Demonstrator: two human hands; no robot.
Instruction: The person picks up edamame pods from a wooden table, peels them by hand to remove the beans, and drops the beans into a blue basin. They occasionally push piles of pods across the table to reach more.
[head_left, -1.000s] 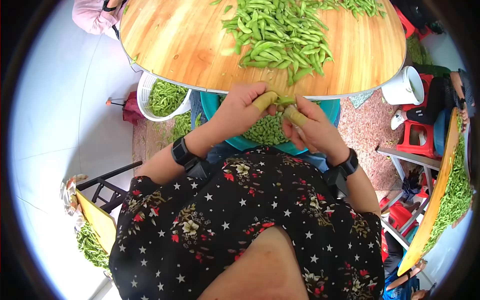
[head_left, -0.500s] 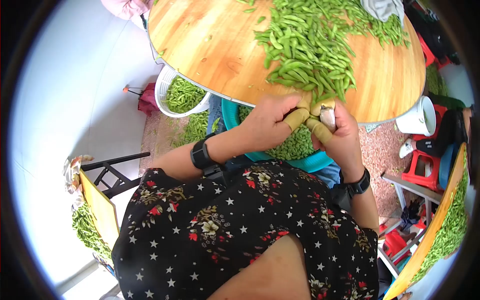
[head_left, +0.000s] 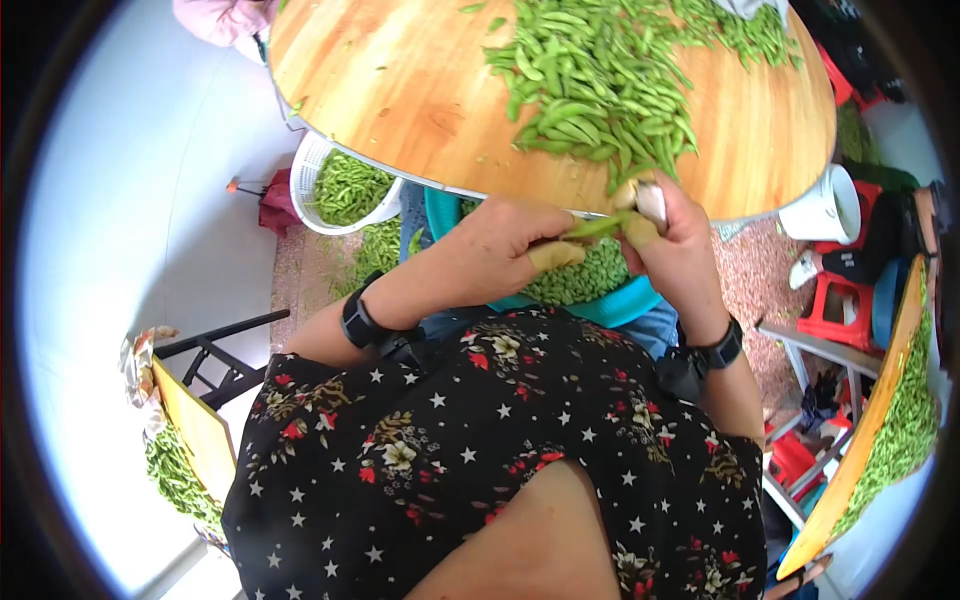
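My left hand (head_left: 515,243) and my right hand (head_left: 672,225) meet over a teal basin (head_left: 440,205) of shelled green beans (head_left: 590,272). A green edamame pod (head_left: 597,227) stretches between them. My right fingers are closed on one end of it; my left thumb and forefinger pinch the other end. Yellowish covers wrap several of my fingertips, and a silvery-white piece (head_left: 652,203) sits on a right finger. Just beyond my hands, a pile of edamame pods (head_left: 600,95) lies on the round wooden table (head_left: 400,110).
A white basket (head_left: 305,185) of pods stands on the floor at left, with loose pods beside it. At right are a white bucket (head_left: 822,210), red stools (head_left: 838,310) and another table (head_left: 893,405) bearing pods. A pink sleeve (head_left: 225,18) shows at the top left.
My left hand has drawn slightly left, away from my right hand, and the pod between them now shows. The view has shifted a little, so the table appears higher and further left.
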